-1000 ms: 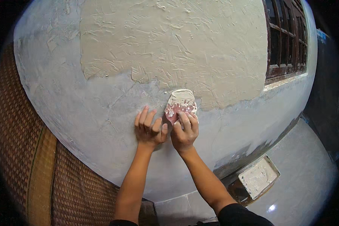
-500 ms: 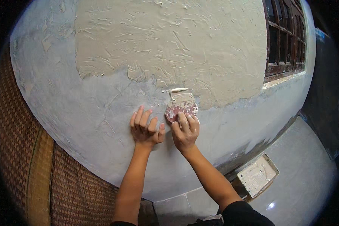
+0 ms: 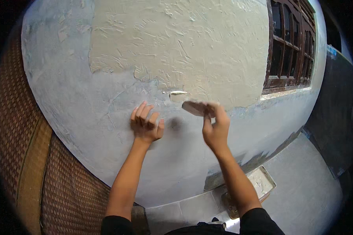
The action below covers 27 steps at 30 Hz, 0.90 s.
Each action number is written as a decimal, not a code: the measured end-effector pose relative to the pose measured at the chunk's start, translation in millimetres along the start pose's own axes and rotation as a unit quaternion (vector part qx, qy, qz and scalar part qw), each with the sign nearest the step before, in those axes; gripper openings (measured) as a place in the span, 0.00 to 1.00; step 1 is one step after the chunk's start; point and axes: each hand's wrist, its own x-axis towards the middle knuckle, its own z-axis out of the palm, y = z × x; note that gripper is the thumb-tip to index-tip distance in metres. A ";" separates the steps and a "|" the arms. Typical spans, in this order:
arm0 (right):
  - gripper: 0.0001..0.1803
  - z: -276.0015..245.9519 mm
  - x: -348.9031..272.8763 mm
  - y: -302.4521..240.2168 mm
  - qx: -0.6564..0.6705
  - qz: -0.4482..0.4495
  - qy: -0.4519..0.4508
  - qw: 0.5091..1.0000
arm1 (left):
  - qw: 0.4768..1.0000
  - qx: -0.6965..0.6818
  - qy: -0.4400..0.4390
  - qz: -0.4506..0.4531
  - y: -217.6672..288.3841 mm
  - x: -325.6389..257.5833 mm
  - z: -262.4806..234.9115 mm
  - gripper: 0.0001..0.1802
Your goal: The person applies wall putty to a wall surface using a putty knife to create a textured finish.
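1. We face a smooth grey plastered wall (image 3: 176,168) that bulges in the fisheye view; its upper part carries a wide coat of cream-coloured paste (image 3: 176,43), ridged and pitted, with a ragged lower edge.
2. To the upper right we see a dark brown wooden window (image 3: 289,47) with small panes, and along the left side a brown woven panel (image 3: 72,188).
3. Just below the coat's ragged edge, a short thick ridge of pale wet paste (image 3: 179,93) sits on the wall, near the tool.
4. That tool, a thin flat brown scraper with a rounded edge (image 3: 193,108), is in the right hand (image 3: 217,131), pinched between thumb and fingers. We see it tilted nearly edge-on, slightly below and to the right of the ridge; we cannot tell whether it touches the wall.
5. The left hand (image 3: 146,125) is spread, fingers parted and bent, its tips at the grey surface left of the scraper; we cannot tell how firmly they rest.
6. At the lower right, partly behind our right forearm (image 3: 241,188), a rectangular tray of cream paste (image 3: 270,176) stands above the grey floor (image 3: 302,184).
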 end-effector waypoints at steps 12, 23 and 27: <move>0.11 20.2 68.5 20.2 0.049 -0.009 -0.113 0.992 | 0.998 0.017 0.062 0.019 12.4 17.0 14.3 0.15; 0.10 15.8 73.3 16.8 0.067 0.014 0.001 0.998 | 0.998 0.026 0.051 0.013 14.2 20.1 10.8 0.16; 0.11 4.1 68.3 20.8 0.163 0.122 0.087 0.975 | 0.998 0.027 0.056 0.015 14.2 19.6 10.6 0.17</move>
